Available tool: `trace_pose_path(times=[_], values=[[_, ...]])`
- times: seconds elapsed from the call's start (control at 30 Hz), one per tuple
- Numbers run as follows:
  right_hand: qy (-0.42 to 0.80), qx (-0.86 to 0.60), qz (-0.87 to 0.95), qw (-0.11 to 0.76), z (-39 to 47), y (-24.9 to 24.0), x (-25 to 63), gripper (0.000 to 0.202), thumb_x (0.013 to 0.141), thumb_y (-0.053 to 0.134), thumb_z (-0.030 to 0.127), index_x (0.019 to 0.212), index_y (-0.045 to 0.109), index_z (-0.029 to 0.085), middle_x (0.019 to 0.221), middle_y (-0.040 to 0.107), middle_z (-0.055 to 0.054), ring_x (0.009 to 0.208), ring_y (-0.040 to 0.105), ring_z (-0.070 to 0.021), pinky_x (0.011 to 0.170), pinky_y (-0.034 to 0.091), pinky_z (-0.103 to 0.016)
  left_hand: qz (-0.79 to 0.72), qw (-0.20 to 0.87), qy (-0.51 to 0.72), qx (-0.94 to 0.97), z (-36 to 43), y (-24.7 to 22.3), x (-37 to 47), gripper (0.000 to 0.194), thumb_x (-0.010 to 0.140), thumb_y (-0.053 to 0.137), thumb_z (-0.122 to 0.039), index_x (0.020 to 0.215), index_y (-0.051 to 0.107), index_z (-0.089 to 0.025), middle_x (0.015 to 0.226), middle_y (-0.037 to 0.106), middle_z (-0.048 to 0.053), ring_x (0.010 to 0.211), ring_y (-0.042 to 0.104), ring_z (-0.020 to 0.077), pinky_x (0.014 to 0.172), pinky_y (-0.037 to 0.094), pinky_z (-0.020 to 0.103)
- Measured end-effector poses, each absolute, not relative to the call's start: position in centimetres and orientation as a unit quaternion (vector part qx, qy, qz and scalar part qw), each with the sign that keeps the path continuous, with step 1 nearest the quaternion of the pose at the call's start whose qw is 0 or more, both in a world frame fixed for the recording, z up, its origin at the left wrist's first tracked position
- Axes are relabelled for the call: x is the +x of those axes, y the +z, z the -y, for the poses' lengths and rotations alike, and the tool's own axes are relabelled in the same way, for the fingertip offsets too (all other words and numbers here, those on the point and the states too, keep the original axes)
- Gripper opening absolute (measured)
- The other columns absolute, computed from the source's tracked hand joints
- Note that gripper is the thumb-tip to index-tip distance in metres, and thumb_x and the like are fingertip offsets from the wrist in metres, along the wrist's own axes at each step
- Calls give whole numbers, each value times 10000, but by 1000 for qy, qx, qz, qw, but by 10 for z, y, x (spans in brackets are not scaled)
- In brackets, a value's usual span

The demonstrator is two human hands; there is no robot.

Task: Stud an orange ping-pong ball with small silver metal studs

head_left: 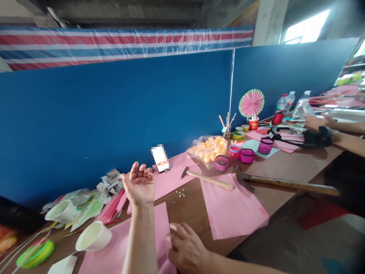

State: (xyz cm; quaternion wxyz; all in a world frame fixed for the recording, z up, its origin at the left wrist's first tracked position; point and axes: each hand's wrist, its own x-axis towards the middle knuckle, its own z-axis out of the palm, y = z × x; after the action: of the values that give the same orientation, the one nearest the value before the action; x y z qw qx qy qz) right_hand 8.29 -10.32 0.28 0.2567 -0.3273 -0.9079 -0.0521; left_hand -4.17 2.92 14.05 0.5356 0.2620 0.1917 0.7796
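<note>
left hand (140,184) raised, right hand (186,245) touching pink paper (162,222)

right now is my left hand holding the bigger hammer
No, the left hand is open, and the bigger hammer lies well away.

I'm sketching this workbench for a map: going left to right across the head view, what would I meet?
Green and yellow ring, nearer white cup, raised left hand, lowered right hand, upright sticks, pink pleated fan, red-capped bottle, another person's hand.
</note>
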Motion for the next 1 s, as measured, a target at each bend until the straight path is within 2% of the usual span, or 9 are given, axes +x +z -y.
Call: trace_pose_path(times=[0.23,0.37,0.5,0.6,0.7,0.8,1.0], values=[[-42,-343,913,217,104,6,82,179,790,485,325,769,562,164,939,557,-59,1098,342,-268,853,340,-422,-175,526,778,296,1,164,-28,435,741,435,-546,913,601,-182,744,594,18,584,523,74,505,429,176],[4,-364,910,198,106,7,84,153,786,489,273,886,548,174,884,584,-40,1029,394,-237,831,356,-396,-313,480,718,396,32,139,-16,355,768,463,-469,914,590,-172,801,601,34,625,551,97,574,465,227],[71,-365,912,176,114,13,97,168,791,480,266,931,551,206,924,595,-23,1020,404,-202,858,340,-358,-510,368,572,527,71,88,-14,324,789,456,-408,947,584,-156,950,612,79,848,581,167,788,462,327],[123,-363,907,176,123,31,119,231,784,495,303,1000,546,239,1042,572,1,1078,374,-192,925,293,-344,-562,234,460,646,101,47,-32,320,820,410,-332,1064,548,-178,1128,551,95,1074,491,205,927,388,378],[181,-373,895,164,132,50,147,253,759,522,255,1010,554,251,1061,570,10,1092,379,-180,932,304,-308,-595,100,375,704,123,12,-62,365,822,397,-296,1158,492,-189,1225,490,98,1161,421,215,951,375,389],[200,-403,879,156,138,56,171,250,734,541,200,978,574,242,1043,579,-1,1094,399,-183,932,327,-289,-630,12,290,720,135,-15,-95,430,824,372,-299,1228,425,-161,1284,434,122,1202,372,245,952,366,427],[162,-421,875,177,140,46,192,317,712,518,141,1002,562,260,1048,571,-2,1116,412,-188,945,350,-299,-682,-61,177,707,136,-34,-120,552,781,426,-411,1264,386,-147,1324,387,121,1226,331,269,952,350,444]])
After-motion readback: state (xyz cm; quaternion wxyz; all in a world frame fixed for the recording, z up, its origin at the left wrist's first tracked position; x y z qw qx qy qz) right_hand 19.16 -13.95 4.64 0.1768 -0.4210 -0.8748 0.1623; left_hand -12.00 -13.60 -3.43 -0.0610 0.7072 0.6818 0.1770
